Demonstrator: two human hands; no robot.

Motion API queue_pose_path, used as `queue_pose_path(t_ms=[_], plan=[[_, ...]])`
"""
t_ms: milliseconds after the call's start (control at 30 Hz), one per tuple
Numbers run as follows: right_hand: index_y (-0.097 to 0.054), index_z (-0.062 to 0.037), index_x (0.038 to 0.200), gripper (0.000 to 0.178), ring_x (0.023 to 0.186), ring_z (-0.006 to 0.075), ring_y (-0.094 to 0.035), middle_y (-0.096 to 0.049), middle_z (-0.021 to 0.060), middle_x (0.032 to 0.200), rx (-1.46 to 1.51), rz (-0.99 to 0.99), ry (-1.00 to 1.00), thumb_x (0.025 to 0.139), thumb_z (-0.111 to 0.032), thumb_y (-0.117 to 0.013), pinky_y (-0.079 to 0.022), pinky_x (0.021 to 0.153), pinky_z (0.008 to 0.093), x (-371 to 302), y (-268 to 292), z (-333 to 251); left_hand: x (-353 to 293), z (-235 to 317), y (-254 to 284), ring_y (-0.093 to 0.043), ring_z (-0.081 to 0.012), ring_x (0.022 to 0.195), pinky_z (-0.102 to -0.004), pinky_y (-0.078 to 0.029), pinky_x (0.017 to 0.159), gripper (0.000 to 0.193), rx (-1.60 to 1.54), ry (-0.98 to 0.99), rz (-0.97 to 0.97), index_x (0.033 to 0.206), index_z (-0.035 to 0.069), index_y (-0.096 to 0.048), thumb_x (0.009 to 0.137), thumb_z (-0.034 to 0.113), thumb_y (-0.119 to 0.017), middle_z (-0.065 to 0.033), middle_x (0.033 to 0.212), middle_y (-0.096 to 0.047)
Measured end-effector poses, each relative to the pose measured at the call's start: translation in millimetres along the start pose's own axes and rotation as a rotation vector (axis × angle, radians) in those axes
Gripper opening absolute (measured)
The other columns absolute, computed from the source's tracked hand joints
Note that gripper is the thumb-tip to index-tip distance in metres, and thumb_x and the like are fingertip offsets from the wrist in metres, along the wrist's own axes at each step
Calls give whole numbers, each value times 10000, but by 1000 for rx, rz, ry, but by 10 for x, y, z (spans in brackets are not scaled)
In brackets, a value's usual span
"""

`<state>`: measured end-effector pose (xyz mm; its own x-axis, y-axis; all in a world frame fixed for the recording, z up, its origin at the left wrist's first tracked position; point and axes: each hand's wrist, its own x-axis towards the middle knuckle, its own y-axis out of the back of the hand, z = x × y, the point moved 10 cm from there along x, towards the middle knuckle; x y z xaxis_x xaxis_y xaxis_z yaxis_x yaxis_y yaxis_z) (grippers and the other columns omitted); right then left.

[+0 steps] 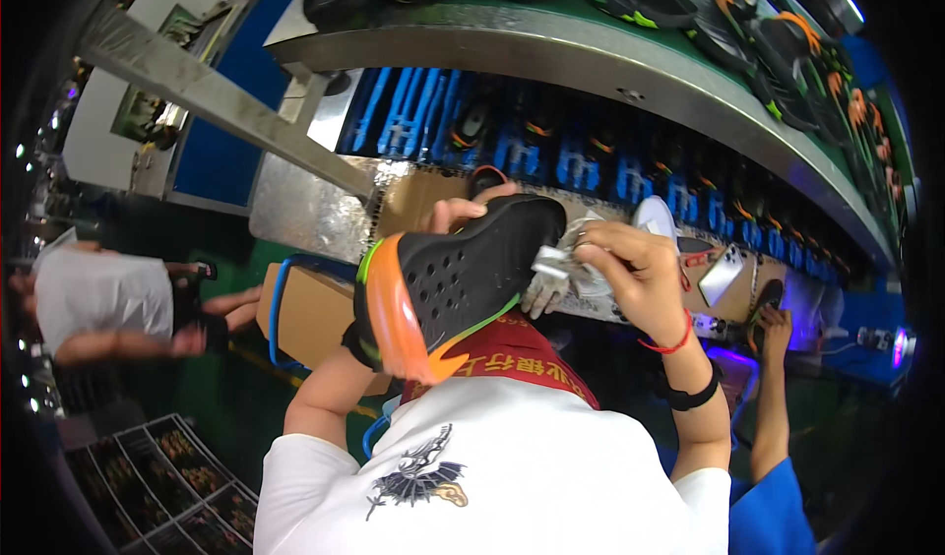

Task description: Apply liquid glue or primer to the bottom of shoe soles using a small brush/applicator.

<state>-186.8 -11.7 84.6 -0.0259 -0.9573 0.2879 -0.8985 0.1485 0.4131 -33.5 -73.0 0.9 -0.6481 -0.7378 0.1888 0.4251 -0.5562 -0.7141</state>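
My left hand [455, 213] grips a black shoe [453, 270] from its far side, with some fingers showing over the edge and the rest hidden behind it. The shoe is tilted, showing a patch of round holes, a glossy orange band and a green edge. Beside it, my right hand [638, 260] pinches a small white and silvery piece [553, 263], whose kind I cannot make out. This piece is close to the shoe's black surface; whether it touches is unclear. Under the right hand, a greyish glove [544, 297] lies at the bench edge.
A metal-edged shelf [532, 38] with several black, orange and green shoes runs overhead. Behind the bench stand blue racks [517, 156] holding shoes. A white shoe [654, 217] and a phone [724, 275] lie right. A co-worker's hand [775, 331] holds a dark shoe; another person [108, 294] stands left.
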Motion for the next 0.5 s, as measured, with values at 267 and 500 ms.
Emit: queue_pose_path(t_ms=[267, 500], plan=[[-649, 40, 821, 81, 633, 291, -622, -660, 141, 789, -37, -99, 19, 774, -22, -670, -486, 570, 294, -115, -136, -64, -16, -49, -67, -424, -368, 1250, -429, -398, 1029, 468, 239, -263, -53, 1135, 162, -483, 995, 470, -160, -289, 1386, -296], [-663, 18, 836, 88, 638, 290, -633, -664, 132, 827, -215, -29, 108, 766, -32, -679, -503, 567, 308, -77, -64, -84, -33, -37, -50, -435, -361, 1242, -411, -423, 1007, 469, 225, -293, 2, 1132, 157, -481, 997, 463, -153, -294, 1374, -310]])
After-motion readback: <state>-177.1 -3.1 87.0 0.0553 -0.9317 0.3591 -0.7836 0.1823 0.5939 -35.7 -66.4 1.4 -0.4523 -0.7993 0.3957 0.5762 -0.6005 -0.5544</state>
